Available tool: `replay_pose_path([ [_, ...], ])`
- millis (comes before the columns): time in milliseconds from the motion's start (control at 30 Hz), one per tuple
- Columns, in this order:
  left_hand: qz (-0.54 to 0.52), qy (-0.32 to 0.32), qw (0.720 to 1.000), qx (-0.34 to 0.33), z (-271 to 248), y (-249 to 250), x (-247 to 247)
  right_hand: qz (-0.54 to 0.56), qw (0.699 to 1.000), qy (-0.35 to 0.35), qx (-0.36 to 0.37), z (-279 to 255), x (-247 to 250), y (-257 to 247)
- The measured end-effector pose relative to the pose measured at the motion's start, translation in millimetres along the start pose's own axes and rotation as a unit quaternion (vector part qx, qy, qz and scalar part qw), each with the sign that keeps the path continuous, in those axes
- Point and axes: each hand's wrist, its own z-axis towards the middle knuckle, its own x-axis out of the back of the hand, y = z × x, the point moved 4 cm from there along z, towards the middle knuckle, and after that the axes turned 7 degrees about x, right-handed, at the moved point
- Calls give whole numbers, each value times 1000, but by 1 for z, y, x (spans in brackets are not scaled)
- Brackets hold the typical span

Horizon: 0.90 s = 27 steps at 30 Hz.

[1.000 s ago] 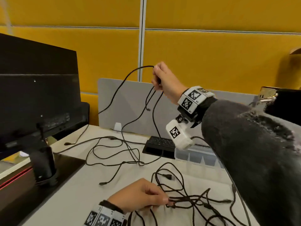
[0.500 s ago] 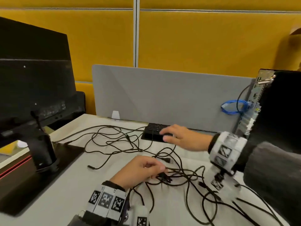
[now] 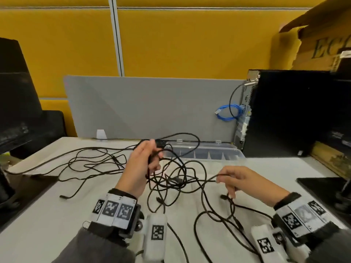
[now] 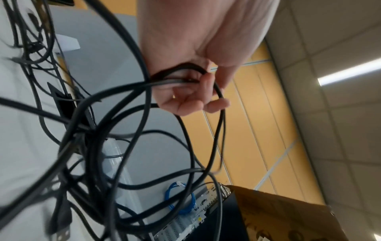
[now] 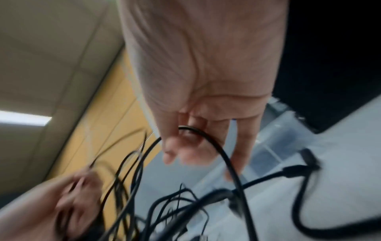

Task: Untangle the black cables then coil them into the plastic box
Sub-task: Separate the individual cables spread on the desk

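Note:
A knot of black cables hangs and sprawls over the middle of the white desk, with more loose strands trailing to the left. My left hand is raised above the desk and grips a bundle of these cables in curled fingers. My right hand pinches a single black cable to the right of the knot. The clear plastic box with dividers stands behind the tangle, against the grey partition.
A black computer tower with a blue cable stands at the right. A monitor base is on the left, a black pad at the right edge. A cardboard box sits on the tower.
My left hand has lifted from the desk with a bundle of cables. My right hand came back from the far side of the desk and now pinches one cable at the right.

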Motion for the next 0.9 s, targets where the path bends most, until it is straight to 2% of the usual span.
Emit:
replay_pose_path([
  [67, -69, 40, 997, 0, 6, -5, 8, 113, 989, 94, -34, -11, 22, 20],
  [100, -92, 58, 994, 2, 8, -8, 13, 176, 973, 145, -47, -17, 33, 29],
  [167, -125, 85, 988, 13, 13, -17, 26, 311, 921, 226, -57, -27, 50, 45],
  [267, -166, 126, 978, 29, 16, -25, 46, 436, 854, 281, -49, -37, 70, 58],
  [400, -195, 148, 969, 36, 16, -27, 60, 512, 792, 329, -49, -43, 85, 79],
  [467, -210, 146, 965, 52, 16, -31, 60, 527, 774, 349, -40, -45, 87, 84],
  [533, -210, 141, 965, 68, 16, -37, 57, 495, 785, 369, -44, -47, 88, 86],
  [567, -202, 136, 967, 70, 16, -39, 56, 452, 807, 377, -55, -48, 87, 85],
  [633, -191, 111, 973, 65, 16, -40, 49, 318, 870, 369, -80, -48, 85, 80],
  [733, -189, 75, 977, 57, 14, -40, 40, 129, 945, 286, -95, -45, 73, 62],
  [833, -192, 46, 978, 60, 12, -40, 31, -10, 972, 222, -82, -45, 62, 43],
  [900, -198, 31, 978, 63, 11, -40, 27, -96, 975, 198, -28, -45, 55, 19],
])
